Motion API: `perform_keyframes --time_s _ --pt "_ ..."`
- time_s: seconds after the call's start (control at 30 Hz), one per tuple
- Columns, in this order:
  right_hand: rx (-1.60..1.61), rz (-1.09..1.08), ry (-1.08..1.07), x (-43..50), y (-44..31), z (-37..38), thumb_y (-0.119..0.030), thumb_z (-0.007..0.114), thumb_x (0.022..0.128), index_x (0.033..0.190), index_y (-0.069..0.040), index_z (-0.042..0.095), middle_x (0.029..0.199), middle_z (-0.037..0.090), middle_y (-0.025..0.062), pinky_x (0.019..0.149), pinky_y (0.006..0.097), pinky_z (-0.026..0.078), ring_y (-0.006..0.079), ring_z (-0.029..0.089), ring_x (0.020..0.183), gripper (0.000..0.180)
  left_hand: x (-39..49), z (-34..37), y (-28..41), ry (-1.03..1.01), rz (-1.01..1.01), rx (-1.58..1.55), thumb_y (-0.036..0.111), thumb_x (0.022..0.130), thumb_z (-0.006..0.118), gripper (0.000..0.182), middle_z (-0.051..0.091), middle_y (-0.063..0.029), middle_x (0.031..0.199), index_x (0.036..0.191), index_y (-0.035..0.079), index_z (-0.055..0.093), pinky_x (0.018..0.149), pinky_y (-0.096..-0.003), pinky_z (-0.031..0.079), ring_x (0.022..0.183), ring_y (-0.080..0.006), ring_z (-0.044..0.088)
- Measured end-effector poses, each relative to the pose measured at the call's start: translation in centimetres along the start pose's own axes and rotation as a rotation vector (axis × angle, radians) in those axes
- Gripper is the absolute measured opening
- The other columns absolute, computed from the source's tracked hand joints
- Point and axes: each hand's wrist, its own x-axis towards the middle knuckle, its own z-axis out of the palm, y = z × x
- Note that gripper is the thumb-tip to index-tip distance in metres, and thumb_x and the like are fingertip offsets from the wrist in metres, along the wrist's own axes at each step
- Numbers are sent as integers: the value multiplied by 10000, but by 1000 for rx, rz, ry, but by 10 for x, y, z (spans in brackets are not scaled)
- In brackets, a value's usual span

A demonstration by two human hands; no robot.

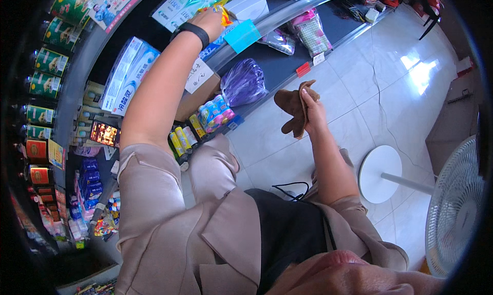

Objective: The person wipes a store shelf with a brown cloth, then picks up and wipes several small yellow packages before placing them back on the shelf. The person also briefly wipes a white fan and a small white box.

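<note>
On the shelf at the upper middle, my left hand (212,22), with a black band on its wrist, closes over a small yellow and orange packet (225,16); its fingertips are partly hidden. A white box (247,7) lies just beside it, and toothpaste boxes in plastic wrap (181,6) are on its other side. Right of the shelf, over the tiled floor, my right hand (316,112) pinches a folded brown cloth (294,106) between thumb and fingers. The cloth hangs in loose folds.
Below the left arm, the shelf holds a cardboard box (196,98), a purple plastic-wrapped bundle (244,83) and small yellow containers (181,139). A lit phone (104,133) lies at the left. Green cans (52,62) line the far left shelf. A white pedestal fan (458,210) stands at right.
</note>
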Motion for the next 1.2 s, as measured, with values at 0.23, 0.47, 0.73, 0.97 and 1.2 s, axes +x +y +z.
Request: perform_keyframes --time_s 0.23,0.47,0.73,0.97,1.2 --pt "25 -1 6 0 -2 -1 -258 643 895 1099 -11 546 959 622 100 726 350 519 209 620 835 335 63 -9 1 508 199 -111 312 849 605 398 633 -190 1113 1153 56 633 904 -418 478 1036 -354 597" --pt "-21 85 37 0 -6 -1 -284 625 906 1066 -43 569 872 615 66 605 315 480 164 584 728 295 166 -14 22 351 20 -212 539 788 607 554 647 -265 920 873 0 704 818 -440 503 932 -392 628" --pt "67 178 71 -2 -18 4 -293 629 902 1019 -50 576 805 609 68 517 300 465 165 571 626 275 264 34 5 118 20 -51 480 712 712 554 648 -214 1025 1018 21 665 871 -401 495 998 -342 622" --pt "164 250 31 -1 -19 14 -309 641 888 998 -65 551 742 571 70 428 316 422 162 538 566 283 323 65 -45 -150 106 120 367 660 814 649 638 -177 1135 1175 27 614 917 -375 484 1057 -301 614" --pt "159 238 42 1 -20 15 -320 640 887 1041 -56 535 789 582 79 460 321 445 164 540 598 323 283 48 2 -108 -11 68 393 647 825 656 637 -191 1126 1144 11 632 896 -370 491 1030 -309 625"
